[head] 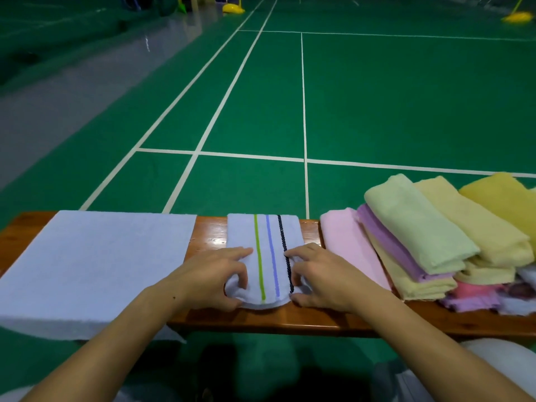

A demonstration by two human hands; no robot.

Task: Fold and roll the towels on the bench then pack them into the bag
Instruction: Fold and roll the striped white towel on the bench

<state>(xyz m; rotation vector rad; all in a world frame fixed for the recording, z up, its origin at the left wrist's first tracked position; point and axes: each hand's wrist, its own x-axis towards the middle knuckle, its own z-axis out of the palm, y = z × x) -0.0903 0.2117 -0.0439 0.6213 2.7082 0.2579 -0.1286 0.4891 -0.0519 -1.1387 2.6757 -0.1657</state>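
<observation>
This is an indoor sports hall, most likely a badminton court. The green floor is marked with white court lines forming service boxes, yellow post bases stand at the far end, dark green netting hangs along the left side, and a varnished wooden surface sits courtside

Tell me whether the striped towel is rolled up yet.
Barely begun: striped towel lies mostly flat; both hands curl only its near end.
</observation>
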